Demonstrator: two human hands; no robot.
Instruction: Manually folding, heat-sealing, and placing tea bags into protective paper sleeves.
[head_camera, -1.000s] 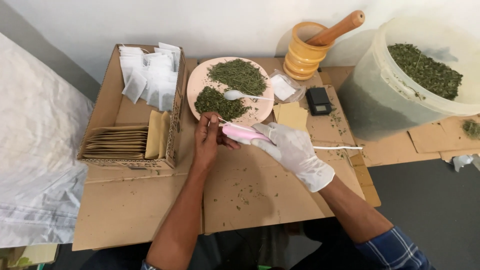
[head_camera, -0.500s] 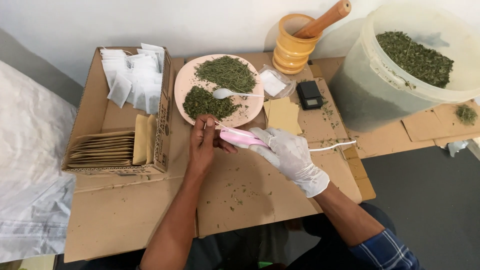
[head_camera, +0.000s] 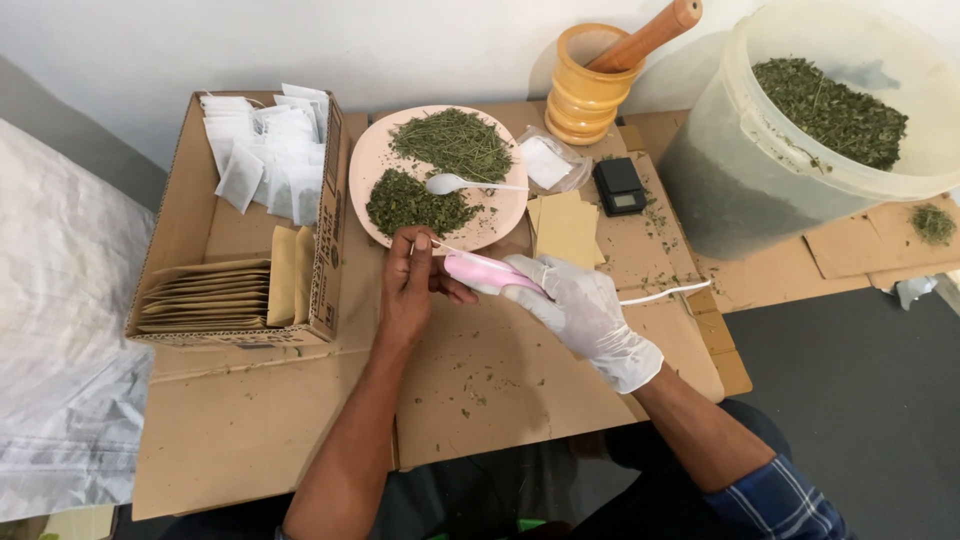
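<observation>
left hand (head_camera: 408, 290): bare; fingers curled together, fingertips pinching the front end of the pink sealer (head_camera: 488, 272); something small and thin sits under the fingertips, can't tell what it is
right hand (head_camera: 580, 312): white glove; fingers wrapped around the rear of the pink sealer, thumb on top; grip closed on it
pink sealer: small handheld tool, pink and white; held level between both hands, just above the cardboard sheet (head_camera: 500, 380); sits just in front of the plate's near rim; white cord (head_camera: 665, 293) runs off to the right from under the gloved hand
plate (head_camera: 368, 165): round, pinkish; two heaps of dried green herb (head_camera: 452, 145) on it; white spoon (head_camera: 470, 184) lying between the heaps, bowl to the left
cardboard box (head_camera: 335, 220): open-topped, left of the plate, touching it or nearly; white filter bags (head_camera: 265, 160) piled at the far end; brown paper envelopes (head_camera: 215, 290) stacked at the near end
brown envelopes on the sheet (head_camera: 567, 228): small flat stack, right of the plate, just beyond the gloved hand
clear bag (head_camera: 552, 160): lies by the plate's far right edge; white sachet inside
pocket scale (head_camera: 620, 187): small, black; right of the clear bag
mortar (head_camera: 590, 95): yellow, wooden; pestle (head_camera: 650, 35) leaning in it, tilted to the right; stands against the wall behind the plate
bucket (head_camera: 740, 170): large, translucent white; far right; dried green herb inside; well apart from the hands
white sack (head_camera: 60, 330): far left, beside the box
cardboard sheet: herb crumbs scattered across it near the hands
</observation>
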